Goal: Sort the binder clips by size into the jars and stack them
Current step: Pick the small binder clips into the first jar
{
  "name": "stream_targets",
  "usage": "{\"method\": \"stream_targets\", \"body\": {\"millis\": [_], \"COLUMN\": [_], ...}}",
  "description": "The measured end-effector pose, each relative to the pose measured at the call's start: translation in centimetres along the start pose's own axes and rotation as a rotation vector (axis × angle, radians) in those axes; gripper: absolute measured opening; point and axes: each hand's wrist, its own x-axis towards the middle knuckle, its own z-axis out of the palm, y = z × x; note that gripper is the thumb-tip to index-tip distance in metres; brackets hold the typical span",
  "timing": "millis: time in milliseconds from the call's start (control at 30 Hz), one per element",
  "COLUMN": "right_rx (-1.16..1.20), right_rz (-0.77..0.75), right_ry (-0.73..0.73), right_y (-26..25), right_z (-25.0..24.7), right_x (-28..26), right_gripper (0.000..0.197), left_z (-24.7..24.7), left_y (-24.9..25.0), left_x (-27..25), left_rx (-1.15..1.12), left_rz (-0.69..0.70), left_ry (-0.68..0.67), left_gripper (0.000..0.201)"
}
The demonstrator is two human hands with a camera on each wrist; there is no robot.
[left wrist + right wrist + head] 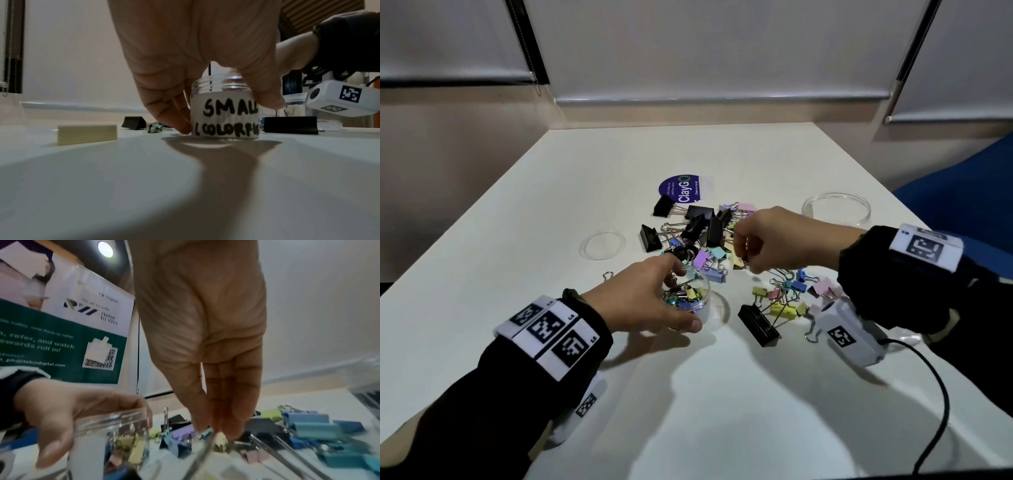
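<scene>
Left hand steadied the small jar while the right hand picked in the clip pile.

The left hand (643,301) curled thumb and fingers around a clear jar (225,112) standing on the white table (551,205), its paper label reading "SMALL" over "COLORFU…"; small coloured clips lay inside. The right hand (774,240), just far-right of the jar, had its fingertips (230,430) pressed together over the binder clips (698,236), apparently pinching a small pale clip (220,438), though blur hid the contact. Beyond the pile lay a purple "ClayGo" sticker (678,190). Two clear lids (602,245) rested left and far right.
</scene>
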Motion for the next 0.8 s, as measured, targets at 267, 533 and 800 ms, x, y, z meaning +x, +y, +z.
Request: {"method": "stream_targets", "body": {"millis": [267,533,800], "right_rx": [-0.243,-0.249,-0.112], "right_rz": [-0.03,-0.074,-0.101], "right_ry": [-0.218,-0.175,0.107], "right_y": [-0.2,-0.2,-1.6], "right_z": [2.2,2.8,1.4], "right_x": [-0.4,-0.1,0.2], "right_gripper": [0.023,0.021,0.024], "left_z": [0.6,0.5,0.6], "left_y": [0.4,0.3,0.0], "left_x": [0.5,0.5,0.7], "left_rx": [0.002,-0.005,0.008], "left_rz": [0.061,0.076,0.074], "left_ry": [0.02,0.011,0.041], "left_gripper": [0.084,0.074,0.075]}}
